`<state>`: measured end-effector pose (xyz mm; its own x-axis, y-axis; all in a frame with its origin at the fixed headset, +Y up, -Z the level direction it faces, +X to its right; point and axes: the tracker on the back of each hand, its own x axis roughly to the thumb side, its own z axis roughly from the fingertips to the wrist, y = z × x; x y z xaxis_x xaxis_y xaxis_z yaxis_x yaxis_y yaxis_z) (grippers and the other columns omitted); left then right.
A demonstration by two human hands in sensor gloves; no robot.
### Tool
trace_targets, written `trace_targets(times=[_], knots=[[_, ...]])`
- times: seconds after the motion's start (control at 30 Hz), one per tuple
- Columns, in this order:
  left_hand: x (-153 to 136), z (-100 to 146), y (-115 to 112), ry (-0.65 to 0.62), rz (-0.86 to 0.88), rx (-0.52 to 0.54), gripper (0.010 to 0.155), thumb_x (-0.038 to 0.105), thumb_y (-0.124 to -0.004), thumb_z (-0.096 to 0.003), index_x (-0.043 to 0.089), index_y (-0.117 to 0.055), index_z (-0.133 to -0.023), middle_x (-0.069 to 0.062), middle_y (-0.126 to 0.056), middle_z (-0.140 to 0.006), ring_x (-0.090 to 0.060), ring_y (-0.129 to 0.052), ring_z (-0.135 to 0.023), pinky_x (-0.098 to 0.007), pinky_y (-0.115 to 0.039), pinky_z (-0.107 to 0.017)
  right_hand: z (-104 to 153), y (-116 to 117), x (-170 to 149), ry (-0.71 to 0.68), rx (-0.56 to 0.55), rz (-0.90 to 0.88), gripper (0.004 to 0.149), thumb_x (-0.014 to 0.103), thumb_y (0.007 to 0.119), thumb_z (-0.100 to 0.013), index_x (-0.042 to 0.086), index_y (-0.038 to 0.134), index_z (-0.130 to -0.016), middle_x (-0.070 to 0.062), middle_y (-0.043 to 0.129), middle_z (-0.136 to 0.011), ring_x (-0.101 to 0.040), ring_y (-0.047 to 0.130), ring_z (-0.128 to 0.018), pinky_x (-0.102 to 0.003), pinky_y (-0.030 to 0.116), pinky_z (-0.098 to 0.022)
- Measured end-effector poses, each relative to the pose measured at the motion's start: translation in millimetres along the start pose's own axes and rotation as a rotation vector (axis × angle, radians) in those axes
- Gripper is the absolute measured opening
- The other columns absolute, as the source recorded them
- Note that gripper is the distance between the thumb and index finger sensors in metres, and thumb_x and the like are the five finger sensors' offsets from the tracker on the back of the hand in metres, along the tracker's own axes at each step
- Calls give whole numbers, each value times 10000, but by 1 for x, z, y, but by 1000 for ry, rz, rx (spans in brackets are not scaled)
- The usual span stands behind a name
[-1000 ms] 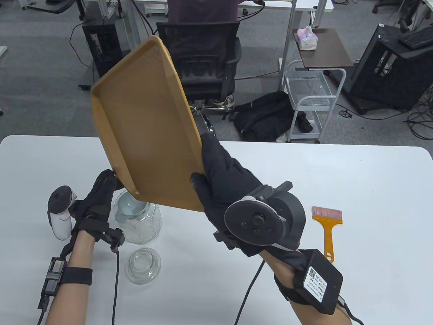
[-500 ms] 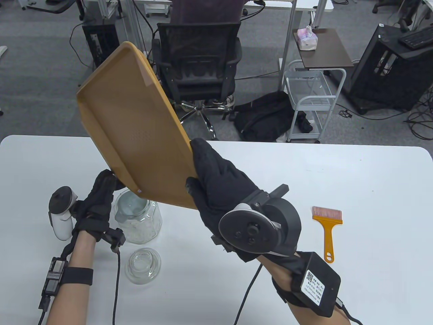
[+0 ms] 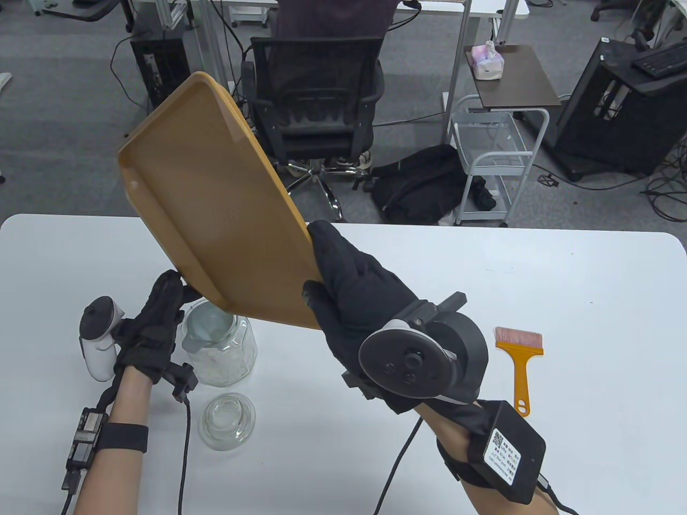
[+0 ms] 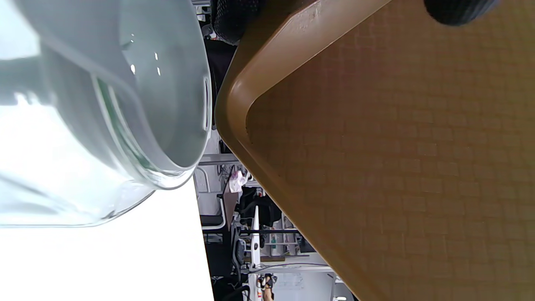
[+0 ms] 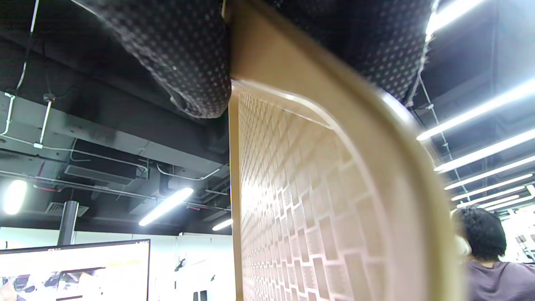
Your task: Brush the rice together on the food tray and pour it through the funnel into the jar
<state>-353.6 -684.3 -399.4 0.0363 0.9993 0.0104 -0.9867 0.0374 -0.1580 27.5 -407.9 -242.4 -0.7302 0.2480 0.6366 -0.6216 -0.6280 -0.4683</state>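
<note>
The brown food tray [image 3: 214, 204] is raised and tilted steeply, its low corner over the grey funnel [image 3: 206, 324] that sits in the glass jar [image 3: 220, 348]. My right hand [image 3: 327, 273] grips the tray's right edge, thumb on one face and fingers on the other; the right wrist view shows those fingers [image 5: 188, 62] round the rim. My left hand [image 3: 169, 292] holds the tray's low corner beside the jar, with one fingertip [image 4: 459, 8] on the tray [image 4: 397, 167]. White rice lies in the jar. I see no rice on the tray.
The jar's glass lid [image 3: 228, 421] lies on the white table [image 3: 563, 300] just in front of the jar. An orange brush [image 3: 519, 354] lies to the right of my right hand. An office chair [image 3: 316, 102] stands beyond the table's far edge.
The tray's raised end has swung to the left and the tray has turned, so its rimmed inner face shows less. Both hands keep their hold; jar, lid and brush have not moved.
</note>
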Motion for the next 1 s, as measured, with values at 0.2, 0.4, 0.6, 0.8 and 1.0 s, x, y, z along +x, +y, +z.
trace_targets(times=[0.2, 0.4, 0.6, 0.8, 1.0], knots=[[2, 2, 0, -8, -4, 5, 966, 722, -602, -502, 126, -162, -1121, -239, -495, -1158, -369, -203, -1142, -666, -194, -733, 1, -2, -4, 19, 1, -1, 742, 271, 887, -473, 33, 527, -1076, -145, 758, -995, -361, 992, -689, -481, 891, -490], [16, 12, 4, -70, -16, 21, 958, 721, -600, -505, 125, -175, -1122, -238, -507, -1149, -371, -219, -1140, -662, -202, -737, 11, -14, -33, 100, -21, -31, 739, 268, 889, -471, 48, 533, -1081, -141, 768, -993, -358, 994, -690, -491, 885, -470], [51, 29, -1, -192, -52, 7, 947, 722, -594, -509, 127, -190, -1125, -221, -526, -1142, -371, -247, -1141, -662, -234, -745, 40, -28, -97, 265, -162, -38, 725, 250, 902, -455, -1, 580, -1054, -197, 844, -895, -341, 1014, -632, -478, 892, -409], [80, 47, -31, -235, -129, -70, 915, 717, -605, -507, 111, -321, -1130, -245, -579, -1099, -433, -328, -1108, -658, -330, -750, 96, -35, -169, 470, -153, -80, 736, 274, 899, -452, -109, 601, -1004, -232, 884, -801, -303, 1034, -546, -446, 901, -369], [75, 55, -80, -182, -345, -193, 925, 726, -607, -498, 79, -379, -1119, -296, -628, -1038, -483, -392, -1066, -664, -389, -732, 170, -24, -237, 693, -49, -81, 746, 311, 904, -453, -164, 631, -960, -248, 912, -733, -275, 1051, -471, -417, 912, -323]])
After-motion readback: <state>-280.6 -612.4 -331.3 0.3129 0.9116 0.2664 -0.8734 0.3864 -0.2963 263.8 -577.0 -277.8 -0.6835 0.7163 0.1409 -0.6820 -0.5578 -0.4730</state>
